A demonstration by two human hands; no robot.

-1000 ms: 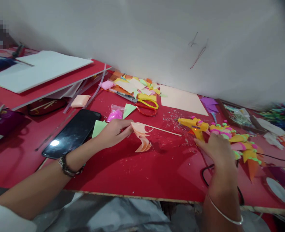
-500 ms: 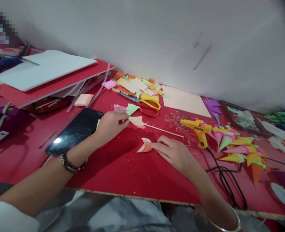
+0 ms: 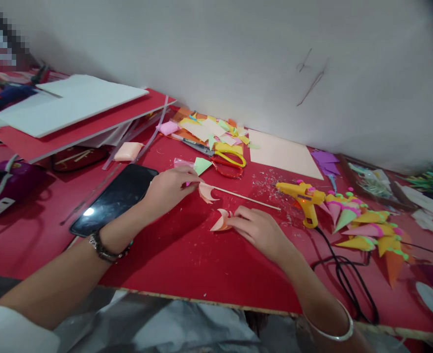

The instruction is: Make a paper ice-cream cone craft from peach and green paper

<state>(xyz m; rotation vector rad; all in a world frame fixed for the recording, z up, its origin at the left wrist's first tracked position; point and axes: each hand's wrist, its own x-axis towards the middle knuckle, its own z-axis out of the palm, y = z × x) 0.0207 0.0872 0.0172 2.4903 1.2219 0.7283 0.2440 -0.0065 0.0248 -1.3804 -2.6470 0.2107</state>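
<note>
My left hand (image 3: 174, 191) pinches one end of a curved peach paper piece (image 3: 207, 193) with pointed tips. My right hand (image 3: 257, 229) grips a second curved peach paper piece (image 3: 219, 220) between thumb and fingers, a little nearer to me. The two pieces are apart. A thin pale stick (image 3: 249, 198) stretches to the right from behind the left piece; whether it touches that piece I cannot tell. Beyond my left fingers lies a pale green paper piece (image 3: 202, 165). A black phone (image 3: 115, 201) rests beside my left forearm.
A yellow glue gun (image 3: 304, 197) with a black cable stands right of the stick. Colourful paper cones (image 3: 348, 215) lie beyond it. Scissors (image 3: 229, 160), paper scraps (image 3: 209, 130) and a peach sheet (image 3: 282, 153) are toward the wall. White boards (image 3: 72, 103) are stacked at left.
The peach piece in my left hand has turned, its tips now pointing more downward and right. My right hand has shifted slightly left with its piece, which has turned a little.
</note>
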